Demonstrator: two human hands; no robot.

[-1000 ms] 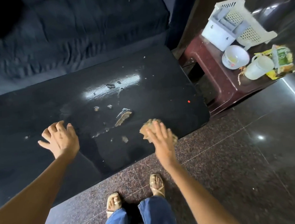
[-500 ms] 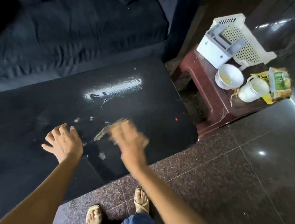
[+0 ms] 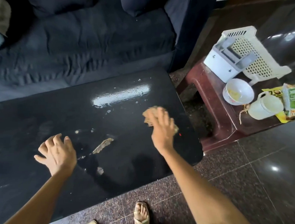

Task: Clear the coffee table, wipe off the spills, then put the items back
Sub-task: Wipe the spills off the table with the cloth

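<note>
both palm-down: left hand (image 3: 58,153), right hand (image 3: 161,128)

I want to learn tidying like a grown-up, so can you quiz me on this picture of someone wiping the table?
1. True or false: the white bowl stands on the black coffee table.
2. Which hand presses the cloth? A) left hand B) right hand
3. Fill in: a brown ___ lies on the table between the hands.
Key: 1 false, it stands on the red stool. 2 B. 3 smear.
</note>
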